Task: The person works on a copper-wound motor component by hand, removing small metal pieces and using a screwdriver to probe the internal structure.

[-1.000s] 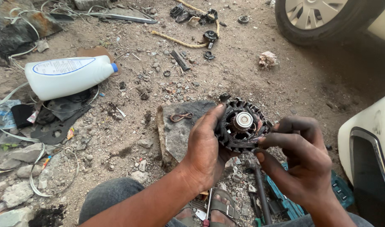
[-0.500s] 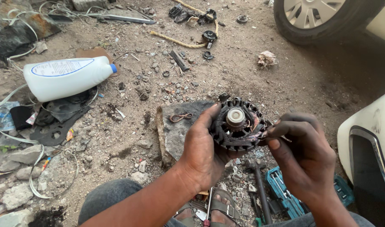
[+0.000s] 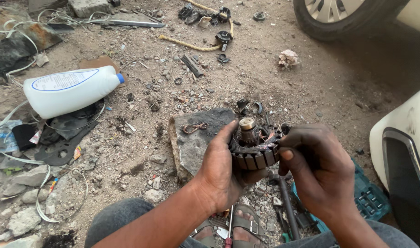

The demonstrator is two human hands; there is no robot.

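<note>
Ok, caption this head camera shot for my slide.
Two hands, left hand and right hand, grip a greasy round motor part over dirt.

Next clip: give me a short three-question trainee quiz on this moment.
1. True or false: both hands grip the round metal motor part.
2. Which lies left of the flat stone? A) white plastic bottle B) car wheel C) teal tool case
3. What small thing rests on top of the stone?

Key:
1. True: the left hand cups it and the right hand pinches its rim.
2. A.
3. A bent wire loop.
</note>
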